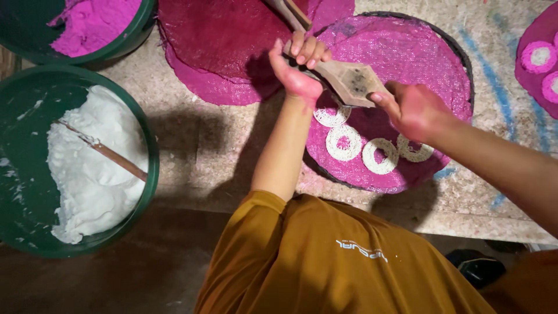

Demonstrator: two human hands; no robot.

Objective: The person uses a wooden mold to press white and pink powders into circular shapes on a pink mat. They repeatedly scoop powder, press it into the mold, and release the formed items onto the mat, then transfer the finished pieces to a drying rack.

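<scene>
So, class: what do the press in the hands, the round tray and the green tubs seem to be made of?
Press: looks like bare wood, tan, matt, stained dark around its holes.
Tray: probably woven mesh, pink-stained, with a visible weave and a dark rim.
Tubs: likely plastic, with smooth, slightly glossy green walls.

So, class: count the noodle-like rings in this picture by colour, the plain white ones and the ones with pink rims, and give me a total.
White rings on the round pink mat: 4, from to
Pink-rimmed rings at the right edge: 2, and
Total: 6
</scene>
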